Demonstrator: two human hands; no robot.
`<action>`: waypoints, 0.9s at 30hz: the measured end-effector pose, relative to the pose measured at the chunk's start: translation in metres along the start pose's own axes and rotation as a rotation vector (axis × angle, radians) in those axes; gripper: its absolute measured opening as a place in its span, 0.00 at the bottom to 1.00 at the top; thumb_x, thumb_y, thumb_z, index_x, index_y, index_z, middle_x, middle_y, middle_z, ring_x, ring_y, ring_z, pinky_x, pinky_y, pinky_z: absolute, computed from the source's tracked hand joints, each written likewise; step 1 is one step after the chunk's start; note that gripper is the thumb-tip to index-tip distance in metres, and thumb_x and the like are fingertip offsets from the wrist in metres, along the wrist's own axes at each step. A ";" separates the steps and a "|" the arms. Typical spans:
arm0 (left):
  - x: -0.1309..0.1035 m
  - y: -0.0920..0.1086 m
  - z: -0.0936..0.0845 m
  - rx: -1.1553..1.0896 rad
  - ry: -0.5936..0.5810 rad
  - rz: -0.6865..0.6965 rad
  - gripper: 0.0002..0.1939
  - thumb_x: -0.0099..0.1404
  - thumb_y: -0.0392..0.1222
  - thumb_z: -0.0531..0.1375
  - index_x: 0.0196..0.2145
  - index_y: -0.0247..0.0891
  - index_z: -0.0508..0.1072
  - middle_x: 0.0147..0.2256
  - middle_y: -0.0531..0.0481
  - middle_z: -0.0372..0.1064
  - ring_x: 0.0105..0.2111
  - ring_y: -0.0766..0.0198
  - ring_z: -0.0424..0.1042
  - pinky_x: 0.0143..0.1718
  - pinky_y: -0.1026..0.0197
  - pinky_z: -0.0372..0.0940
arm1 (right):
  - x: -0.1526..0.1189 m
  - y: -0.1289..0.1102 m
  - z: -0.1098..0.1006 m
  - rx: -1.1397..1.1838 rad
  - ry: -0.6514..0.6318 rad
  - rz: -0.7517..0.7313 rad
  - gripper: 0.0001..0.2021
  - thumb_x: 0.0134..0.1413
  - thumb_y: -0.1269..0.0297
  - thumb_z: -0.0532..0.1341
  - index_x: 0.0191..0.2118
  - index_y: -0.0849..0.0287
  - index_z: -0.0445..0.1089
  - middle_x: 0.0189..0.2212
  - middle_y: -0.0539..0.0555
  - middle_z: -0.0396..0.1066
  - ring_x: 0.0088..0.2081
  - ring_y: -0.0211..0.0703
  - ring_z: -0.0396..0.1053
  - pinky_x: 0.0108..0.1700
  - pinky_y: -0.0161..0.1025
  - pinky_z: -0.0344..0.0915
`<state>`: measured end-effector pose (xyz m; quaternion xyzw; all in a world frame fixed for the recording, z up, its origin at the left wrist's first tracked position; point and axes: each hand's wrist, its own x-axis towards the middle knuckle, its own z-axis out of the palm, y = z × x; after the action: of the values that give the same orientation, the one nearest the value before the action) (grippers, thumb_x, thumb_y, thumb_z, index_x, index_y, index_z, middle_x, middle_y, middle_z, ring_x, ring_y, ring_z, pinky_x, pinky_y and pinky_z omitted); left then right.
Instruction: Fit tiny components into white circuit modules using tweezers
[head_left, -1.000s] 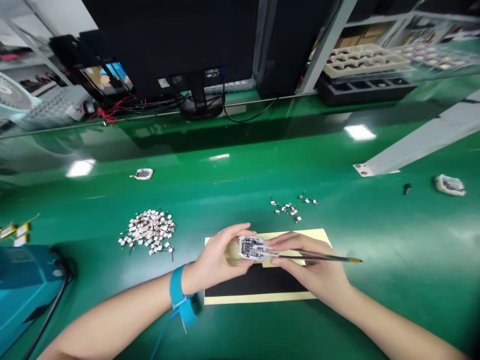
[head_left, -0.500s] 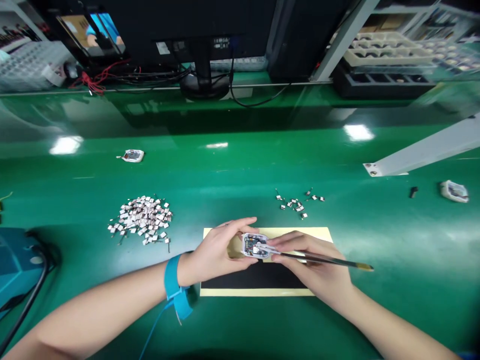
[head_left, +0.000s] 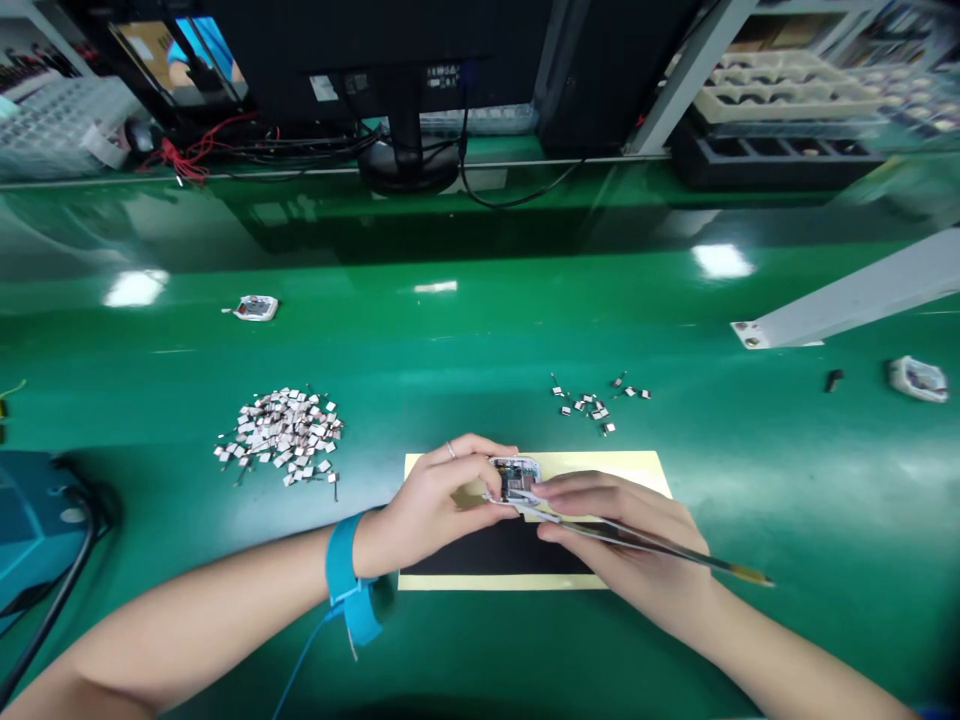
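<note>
My left hand (head_left: 442, 490), with a blue strap (head_left: 346, 575) round its wrist, grips the left side of a small white device housing (head_left: 517, 480) that has a circuit board inside. In my right hand (head_left: 630, 525) is a pair of tweezers (head_left: 667, 548), its tips over the lower part of the open housing. Whether the tips pinch anything is too small to make out. Both hands are above a cream mat with a black middle (head_left: 517, 550).
A heap of small white parts with leads (head_left: 285, 432) lies to the left. Several similar parts (head_left: 596, 408) sit behind the mat. Other housings rest at far left (head_left: 256, 308) and far right (head_left: 919, 380). A grey metal strut (head_left: 862, 292) slants in from the right; a monitor stand (head_left: 407, 150) is behind.
The tweezers have tilted, their rear end moving down and right. My left fingers have curled further over the housing, which has shifted slightly upward.
</note>
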<state>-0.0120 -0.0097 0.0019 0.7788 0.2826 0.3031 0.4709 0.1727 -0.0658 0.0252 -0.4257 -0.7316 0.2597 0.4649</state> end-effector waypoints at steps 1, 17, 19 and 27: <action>0.000 0.001 0.001 -0.009 0.005 -0.016 0.06 0.53 0.36 0.61 0.25 0.35 0.65 0.42 0.45 0.66 0.42 0.63 0.67 0.42 0.63 0.63 | 0.001 0.001 0.000 0.005 -0.005 0.014 0.13 0.38 0.77 0.66 0.33 0.61 0.68 0.30 0.54 0.72 0.34 0.39 0.71 0.38 0.33 0.70; -0.007 0.007 0.009 -0.077 0.076 -0.150 0.08 0.53 0.34 0.60 0.24 0.36 0.62 0.43 0.45 0.66 0.44 0.61 0.66 0.42 0.61 0.62 | 0.002 0.011 0.003 0.226 0.068 0.250 0.11 0.39 0.77 0.64 0.32 0.56 0.69 0.30 0.51 0.72 0.34 0.39 0.71 0.38 0.35 0.70; -0.007 0.008 0.009 -0.069 0.078 -0.141 0.08 0.53 0.34 0.61 0.24 0.36 0.62 0.42 0.45 0.66 0.44 0.61 0.67 0.41 0.61 0.62 | 0.002 0.011 0.002 0.247 0.052 0.274 0.12 0.39 0.77 0.65 0.32 0.56 0.69 0.30 0.51 0.73 0.34 0.39 0.71 0.38 0.36 0.70; -0.008 0.008 0.008 -0.070 0.088 -0.122 0.08 0.53 0.34 0.61 0.23 0.35 0.63 0.42 0.45 0.66 0.43 0.62 0.67 0.42 0.61 0.62 | 0.000 0.008 0.003 0.182 0.091 0.169 0.13 0.38 0.79 0.64 0.32 0.56 0.70 0.31 0.51 0.72 0.34 0.39 0.71 0.38 0.35 0.69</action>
<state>-0.0100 -0.0232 0.0043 0.7293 0.3390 0.3174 0.5025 0.1732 -0.0618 0.0176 -0.4533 -0.6446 0.3437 0.5108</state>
